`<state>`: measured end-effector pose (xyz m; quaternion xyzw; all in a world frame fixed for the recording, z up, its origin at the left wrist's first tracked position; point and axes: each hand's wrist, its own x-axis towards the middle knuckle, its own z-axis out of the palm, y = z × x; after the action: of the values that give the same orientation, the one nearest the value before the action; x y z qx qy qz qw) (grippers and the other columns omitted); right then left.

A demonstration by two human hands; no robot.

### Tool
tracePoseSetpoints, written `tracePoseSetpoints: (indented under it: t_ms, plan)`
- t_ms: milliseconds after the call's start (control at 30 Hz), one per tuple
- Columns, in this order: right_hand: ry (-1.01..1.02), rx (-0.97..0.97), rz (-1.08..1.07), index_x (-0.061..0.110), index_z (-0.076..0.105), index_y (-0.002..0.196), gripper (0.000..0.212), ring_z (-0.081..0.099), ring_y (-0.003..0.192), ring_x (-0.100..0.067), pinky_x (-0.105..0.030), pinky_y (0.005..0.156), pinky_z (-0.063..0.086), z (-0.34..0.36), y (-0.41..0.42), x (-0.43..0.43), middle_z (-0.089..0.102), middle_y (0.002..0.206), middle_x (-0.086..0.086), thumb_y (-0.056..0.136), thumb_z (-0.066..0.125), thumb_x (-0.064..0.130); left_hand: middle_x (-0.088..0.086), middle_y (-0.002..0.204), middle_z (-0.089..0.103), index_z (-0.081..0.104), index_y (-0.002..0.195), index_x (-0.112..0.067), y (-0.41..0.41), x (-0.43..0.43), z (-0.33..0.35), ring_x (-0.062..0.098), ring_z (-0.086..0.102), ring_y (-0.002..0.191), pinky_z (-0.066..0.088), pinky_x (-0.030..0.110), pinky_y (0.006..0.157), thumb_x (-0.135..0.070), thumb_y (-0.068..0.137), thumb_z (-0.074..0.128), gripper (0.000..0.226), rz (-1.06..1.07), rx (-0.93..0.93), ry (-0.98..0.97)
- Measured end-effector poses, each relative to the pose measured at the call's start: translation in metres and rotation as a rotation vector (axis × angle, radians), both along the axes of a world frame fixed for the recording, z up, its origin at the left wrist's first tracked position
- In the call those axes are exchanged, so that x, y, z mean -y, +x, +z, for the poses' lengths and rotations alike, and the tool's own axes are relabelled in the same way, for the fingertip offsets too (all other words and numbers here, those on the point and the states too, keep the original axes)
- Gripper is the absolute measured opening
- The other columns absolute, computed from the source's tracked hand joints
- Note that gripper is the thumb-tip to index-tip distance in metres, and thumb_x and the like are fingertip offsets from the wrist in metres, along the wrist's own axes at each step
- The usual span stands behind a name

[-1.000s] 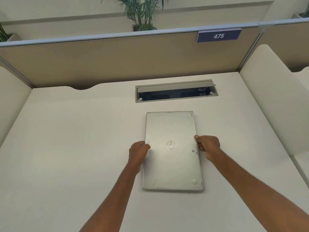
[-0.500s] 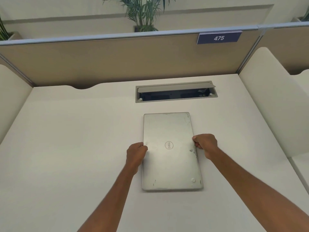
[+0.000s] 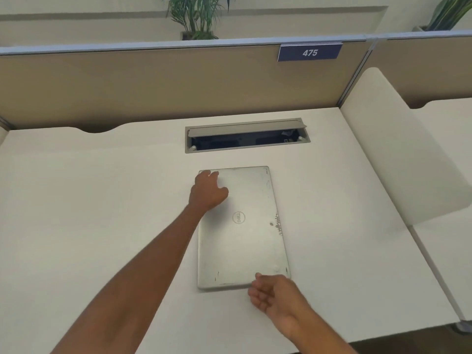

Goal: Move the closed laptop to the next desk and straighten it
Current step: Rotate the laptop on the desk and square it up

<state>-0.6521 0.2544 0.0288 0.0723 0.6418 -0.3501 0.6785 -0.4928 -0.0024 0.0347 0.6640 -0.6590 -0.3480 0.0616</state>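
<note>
The laptop [image 3: 242,226] lies closed and flat on the white worktop [image 3: 89,213], its long sides running away from the person, just in front of the cable box [image 3: 246,135]. Its lid is matte silver metal, a rounded-corner rectangle with a ring logo at the centre, chipped paint along the right edge and small scuffs near the front and far-right corners.

The left hand [image 3: 208,191] rests on the far-left corner of the lid, palm down, fingers spread loosely over the edge; its grip is wide, laid on the metal and not closed round it. The right hand [image 3: 274,293] sits at the near-right corner, palm turned up and inward, fingers curled partway, thumb touching the lid's front edge; whether the fingers reach under the corner I cannot tell, and the grip looks loose, not clamped.

The worktop is smooth and plain, with a curved notch cut in its back edge at the left. The cable box is a slim grey metal trough set into the surface, its flap tilted up; inside it is dark, with sockets faintly visible. Behind stands a tan fabric partition [image 3: 153,88] with a pale metal cap and a blue plate [image 3: 309,52] reading 475. A rounded cream divider [image 3: 398,149] stands at the right.
</note>
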Motion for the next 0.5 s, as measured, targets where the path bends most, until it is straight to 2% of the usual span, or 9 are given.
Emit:
tracePoseSetpoints:
  t_ms: [67,133,200,267,400,500]
  plan:
    - [0.073,0.083,-0.043,-0.005,0.076,0.102,0.012,0.067,0.091,-0.036,-0.044,0.091,0.059,-0.004,0.009,-0.013,0.068,0.089,-0.019,0.094,0.07,0.002,0.007,0.178,0.031,0.049,0.163,-0.013,-0.008,0.017,0.004,0.026,0.023,0.168,0.026,0.045,0.134,-0.023,0.096,0.06,0.069,-0.073,0.026,-0.02]
    - [0.088,0.123,-0.108,-0.008,0.074,0.101,0.012,0.064,0.092,-0.037,-0.046,0.099,0.056,-0.004,0.016,-0.015,0.065,0.093,-0.021,0.095,0.07,0.002,0.006,0.176,0.036,0.049,0.162,-0.012,-0.016,0.033,0.007,0.026,0.027,0.166,0.028,0.044,0.134,-0.025,0.091,0.057,0.073,-0.136,0.058,-0.024]
    - [0.092,0.147,-0.199,-0.01,0.072,0.098,0.01,0.061,0.084,-0.034,-0.045,0.097,0.054,-0.003,0.021,-0.012,0.062,0.086,-0.018,0.096,0.067,-0.003,0.006,0.174,0.04,0.047,0.163,-0.011,-0.024,0.048,0.006,0.027,0.031,0.164,0.032,0.043,0.131,-0.019,0.094,0.057,0.07,-0.189,0.095,-0.027]
    - [0.09,0.16,-0.266,-0.012,0.072,0.096,0.007,0.06,0.081,-0.033,-0.046,0.103,0.052,-0.003,0.024,-0.009,0.064,0.084,-0.018,0.095,0.066,-0.008,0.008,0.171,0.042,0.047,0.162,-0.011,-0.031,0.058,0.001,0.029,0.036,0.16,0.035,0.044,0.126,-0.018,0.098,0.057,0.065,-0.223,0.149,-0.027]
    - [0.063,0.156,-0.337,-0.009,0.072,0.097,0.006,0.062,0.086,-0.031,-0.044,0.113,0.05,-0.004,0.029,-0.004,0.069,0.086,-0.018,0.091,0.07,-0.011,0.012,0.16,0.048,0.053,0.158,-0.018,-0.043,0.071,-0.008,0.033,0.04,0.154,0.038,0.047,0.122,-0.025,0.103,0.056,0.055,-0.287,0.268,-0.007]
    - [0.06,0.155,-0.371,-0.007,0.072,0.1,0.011,0.063,0.095,-0.032,-0.043,0.111,0.051,-0.007,0.034,-0.002,0.068,0.098,-0.02,0.089,0.074,-0.005,0.014,0.156,0.05,0.058,0.155,-0.02,-0.049,0.076,-0.013,0.034,0.042,0.152,0.043,0.049,0.121,-0.032,0.105,0.055,0.051,-0.319,0.271,0.01]
